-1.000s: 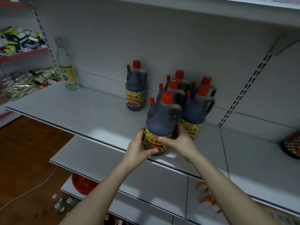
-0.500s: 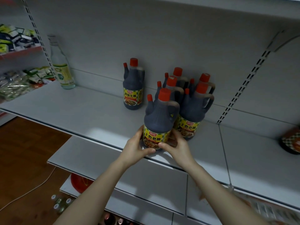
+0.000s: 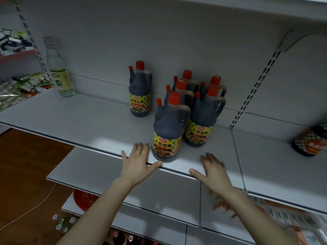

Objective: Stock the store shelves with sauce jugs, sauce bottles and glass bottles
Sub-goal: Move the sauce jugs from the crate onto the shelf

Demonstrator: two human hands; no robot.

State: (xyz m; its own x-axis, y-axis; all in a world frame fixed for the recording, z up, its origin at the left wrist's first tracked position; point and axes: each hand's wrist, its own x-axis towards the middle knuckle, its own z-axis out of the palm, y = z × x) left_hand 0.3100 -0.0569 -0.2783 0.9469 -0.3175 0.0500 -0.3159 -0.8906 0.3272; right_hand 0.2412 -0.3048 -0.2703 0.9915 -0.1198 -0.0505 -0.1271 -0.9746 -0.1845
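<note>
now the front sauce jug (image 3: 169, 128) stands upright on the shelf (image 3: 88, 124), near its front edge, and it is the landmark for all the rest. just behind it and to its right stands a tight group of four more jugs (image 3: 201, 110) with the same red caps, and one single jug (image 3: 140, 91) stands apart behind it to the left. far to its left, by the back wall, there is a clear glass bottle (image 3: 59, 71), and far to its right a dark jar (image 3: 309, 140) at the picture edge. i judge the jug is heavy, because it looks full of dark liquid, and the plastic body is stiff but smooth, so it may slip. the safe grip is the loop handle at its shoulder, or both palms around the labelled lower body. the left hand (image 3: 137, 163) is just to the left of the jug base, fingers spread flat, holding nothing; whether the fingertips touch the label i cannot tell. the right hand (image 3: 213, 171) is in front of the jug and to its right, apart from it, also spread wide and empty, over the shelf edge.
</note>
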